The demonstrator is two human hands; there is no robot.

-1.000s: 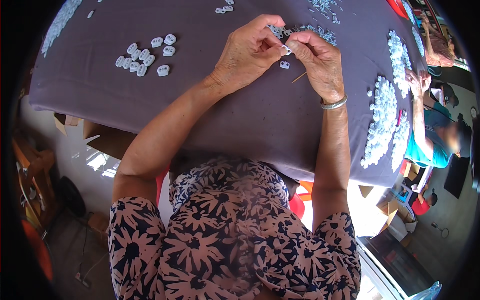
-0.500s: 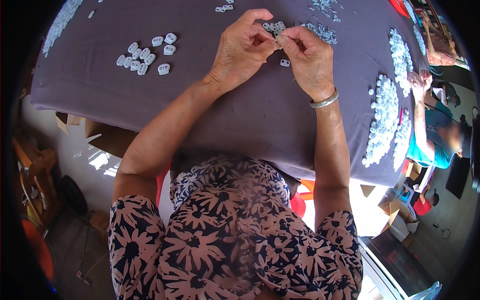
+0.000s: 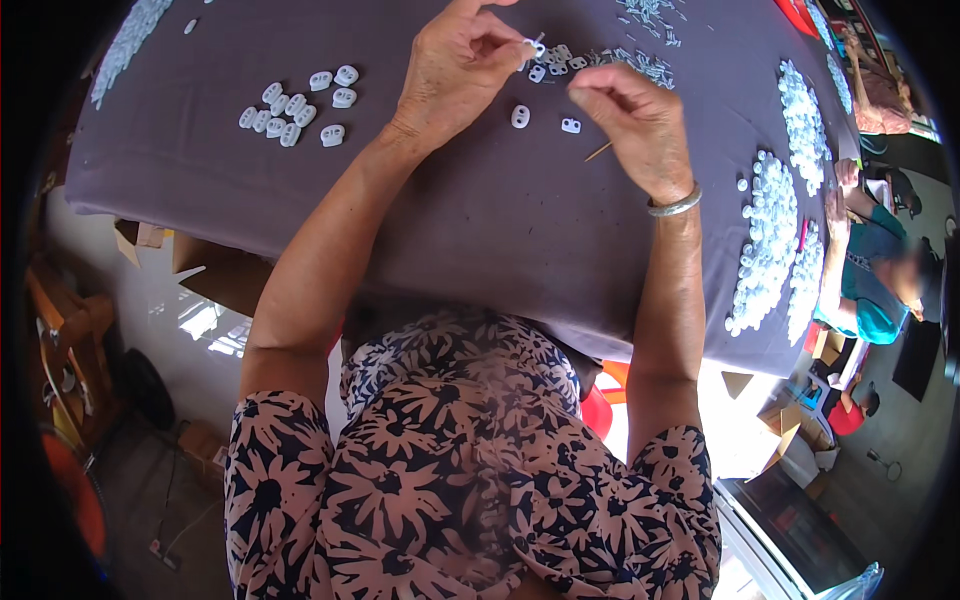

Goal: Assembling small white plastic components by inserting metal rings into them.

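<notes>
My left hand [image 3: 455, 70] pinches a small white two-hole plastic piece [image 3: 536, 49] between thumb and fingertips, with a thin pin-like bit sticking up from it. To its right, my right hand [image 3: 635, 120] is closed, thumb against the fingers. From under it pokes a thin brown stick [image 3: 598, 152], apparently gripped by the curled fingers, which are partly hidden. Below and between the hands lie a white oval two-hole piece [image 3: 520, 116] and a smaller white block [image 3: 570, 125]. A cluster of small white two-hole parts [image 3: 560, 57] sits just beyond.
On the dark tablecloth [image 3: 480, 230], several white oval pieces [image 3: 290, 108] are grouped at left. Tiny metal parts [image 3: 645, 65] are scattered beyond my right hand. Heaps of white parts [image 3: 768, 240] line the right side, where another person [image 3: 870, 280] sits. More white parts [image 3: 125, 50] lie far left.
My hands have come apart: the left moved up and left with the white piece, the right slightly right and down. A white oval piece now shows on the cloth between them.
</notes>
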